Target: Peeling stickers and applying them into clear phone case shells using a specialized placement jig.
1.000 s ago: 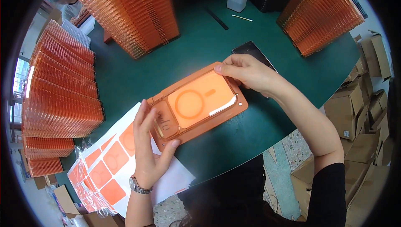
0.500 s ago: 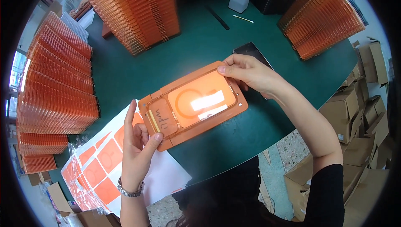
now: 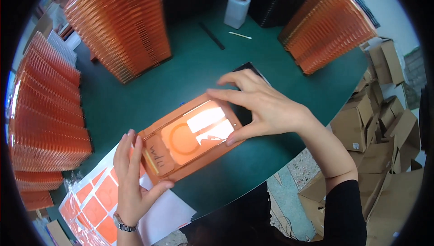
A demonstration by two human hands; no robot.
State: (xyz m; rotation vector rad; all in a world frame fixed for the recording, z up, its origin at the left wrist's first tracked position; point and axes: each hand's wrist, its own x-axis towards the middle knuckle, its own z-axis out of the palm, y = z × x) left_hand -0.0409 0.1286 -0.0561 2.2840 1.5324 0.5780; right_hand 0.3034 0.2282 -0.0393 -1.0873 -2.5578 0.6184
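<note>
An orange rectangular frame (image 3: 186,172) lies low over the table, tilted with its right end farther away. Set in it is a clear-topped orange case (image 3: 182,144) with a ring on its larger panel, bright glare, and a smaller panel with dark writing. My left hand (image 3: 131,173), wearing a metal watch, lies along the frame's left end, fingers straight and thumb apart by the near corner. Across the right end reaches my right hand (image 3: 262,103): index fingertip at the far edge, thumb at the near right edge, other fingers raised. Its fingers are slightly blurred.
Tall stacks of orange clear cases (image 3: 122,24) stand left, back and right (image 3: 327,26). White sheets with orange stickers (image 3: 106,191) lie at lower left. A pump bottle (image 3: 237,10), cotton swab (image 3: 240,35), black strip (image 3: 211,35) and dark flat device (image 3: 253,70) are on the green table.
The frame has come left and lower in the picture as the view shifts. My right hand's fingers have spread across its right end, and my left fingers have straightened.
</note>
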